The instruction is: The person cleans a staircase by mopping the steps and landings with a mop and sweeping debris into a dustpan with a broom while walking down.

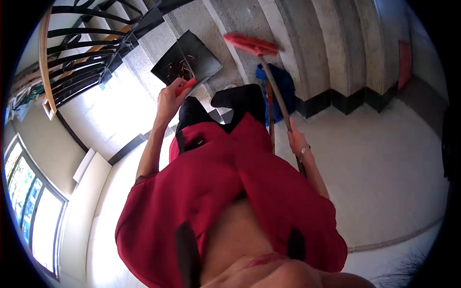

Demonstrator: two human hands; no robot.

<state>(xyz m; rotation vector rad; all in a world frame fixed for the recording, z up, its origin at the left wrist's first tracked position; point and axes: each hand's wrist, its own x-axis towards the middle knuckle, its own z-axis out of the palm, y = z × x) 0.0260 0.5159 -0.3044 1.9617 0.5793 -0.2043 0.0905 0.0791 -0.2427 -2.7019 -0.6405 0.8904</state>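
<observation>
My left hand [168, 101] is closed around the red handle [185, 87] of a dark dustpan [207, 61]. Small reddish and pale scraps of debris [180, 67] lie in the pan, which is over the stair steps. On the other side, my right hand [297, 138] grips the long wooden stick of a broom [277, 86]. Its red head [252, 45] is at the far end, over the steps and to the right of the dustpan. Beside the stick, a blue cloth or bag [284, 91] shows partly behind it.
Speckled stone steps [307, 43] with dark-edged sides run across the top. A black metal railing with a wooden handrail [44, 62] stands at upper left. A second thin stick [270, 113] is near my right leg. A window [36, 206] is at lower left.
</observation>
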